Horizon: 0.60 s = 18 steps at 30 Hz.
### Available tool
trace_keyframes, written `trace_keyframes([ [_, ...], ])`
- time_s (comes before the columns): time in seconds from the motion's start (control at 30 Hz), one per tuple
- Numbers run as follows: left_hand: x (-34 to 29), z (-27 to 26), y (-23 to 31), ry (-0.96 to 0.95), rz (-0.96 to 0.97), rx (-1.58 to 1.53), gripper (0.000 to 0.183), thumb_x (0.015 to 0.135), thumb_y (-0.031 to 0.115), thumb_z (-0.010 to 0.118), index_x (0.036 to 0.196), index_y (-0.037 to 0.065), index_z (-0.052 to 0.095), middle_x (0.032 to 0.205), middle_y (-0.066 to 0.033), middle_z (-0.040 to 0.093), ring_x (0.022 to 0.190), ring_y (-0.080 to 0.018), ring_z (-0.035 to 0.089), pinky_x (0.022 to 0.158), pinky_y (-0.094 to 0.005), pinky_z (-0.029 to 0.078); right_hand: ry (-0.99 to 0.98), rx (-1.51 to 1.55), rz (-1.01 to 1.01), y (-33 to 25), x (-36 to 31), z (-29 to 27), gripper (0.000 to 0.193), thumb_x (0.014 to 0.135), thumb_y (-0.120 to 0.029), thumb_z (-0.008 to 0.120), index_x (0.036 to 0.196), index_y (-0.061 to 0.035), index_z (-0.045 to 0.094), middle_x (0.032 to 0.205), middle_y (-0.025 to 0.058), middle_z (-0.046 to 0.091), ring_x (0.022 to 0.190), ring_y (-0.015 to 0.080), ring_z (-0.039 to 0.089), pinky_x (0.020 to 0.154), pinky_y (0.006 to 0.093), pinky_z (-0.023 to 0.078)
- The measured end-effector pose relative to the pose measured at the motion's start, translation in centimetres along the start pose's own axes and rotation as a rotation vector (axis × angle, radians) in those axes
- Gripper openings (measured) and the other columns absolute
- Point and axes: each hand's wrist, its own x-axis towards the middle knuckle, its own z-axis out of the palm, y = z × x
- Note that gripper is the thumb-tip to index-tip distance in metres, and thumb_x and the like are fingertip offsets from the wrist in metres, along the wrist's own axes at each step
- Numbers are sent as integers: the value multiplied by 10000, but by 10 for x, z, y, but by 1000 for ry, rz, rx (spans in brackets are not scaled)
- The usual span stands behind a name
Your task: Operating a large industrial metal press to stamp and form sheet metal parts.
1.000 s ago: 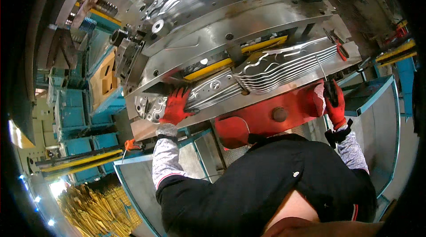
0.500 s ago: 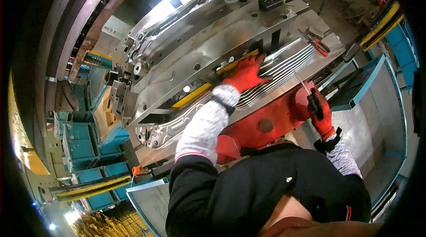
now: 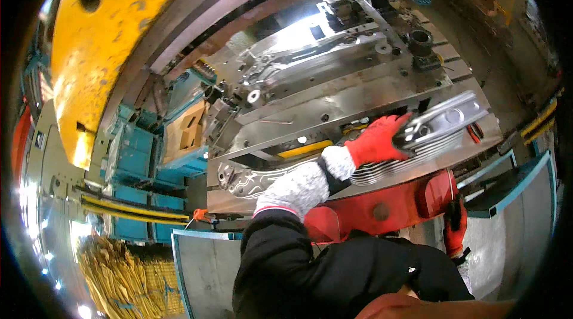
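My left hand (image 3: 382, 141), in a red glove, is closed on one end of a long stamped metal part (image 3: 456, 114). That part lies tilted over the right end of a stack of similar ribbed metal parts (image 3: 271, 180) on the steel die. Low at the right, my right hand (image 3: 455, 236), also red-gloved, is closed around the black handle of a slim-shafted tool (image 3: 458, 214) that resembles a screwdriver. Its thin shaft points up beside the red block. Red-handled pliers (image 3: 476, 132) lie at the stack's right end, partly hidden by the part.
The steel die (image 3: 310, 101) stretches across the middle, with a round post (image 3: 421, 41) at its far right. A red metal block (image 3: 379, 211) stands in front of me. Blue-framed metal carts (image 3: 522, 184) stand at the right, blue bins (image 3: 128, 152) at the left, and a yellow machine arm (image 3: 113, 38) at upper left.
My left hand has closed on a metal part and moved it to the right over the stack's end. My right hand has dropped lower with the tool. The view has turned left.
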Motion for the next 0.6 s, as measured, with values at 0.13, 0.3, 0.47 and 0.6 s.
trace_keyframes([
  [0.13, -45, -72, 54, 83, 197, 359, 968, 562, 384, 746, 1358, 61, 298, 1236, -246, 411, 1098, -406, 411, 958, -448, 316, 28, 179, 134, 7, 5, 4, 368, 878, -109, 494, 1228, 3, 466, 1202, 144, 513, 1075, 252, 494, 921, 330, 381],
  [0.3, -56, -154, 22, 252, 218, 689, 891, 563, 357, 739, 1315, 55, 370, 1230, -209, 421, 1107, -377, 413, 946, -435, 334, -78, 123, 91, -7, 26, 10, 446, 868, -73, 496, 1294, 18, 397, 1249, 137, 490, 1100, 225, 480, 937, 314, 374],
  [0.47, -54, -215, -50, 291, 121, 839, 858, 570, 365, 753, 1296, 86, 389, 1231, -179, 438, 1087, -361, 434, 928, -437, 359, -57, 225, 96, -5, 20, 32, 471, 850, -61, 497, 1304, 14, 393, 1262, 125, 487, 1003, 178, 521, 871, 291, 407],
  [0.6, -36, -232, -97, 294, 124, 895, 868, 572, 357, 765, 1306, 94, 381, 1221, -179, 453, 1085, -356, 439, 925, -434, 365, -146, 511, 214, 12, -1, 37, 446, 847, 57, 440, 1289, 37, 388, 1249, 138, 469, 1086, 187, 485, 929, 302, 387],
])
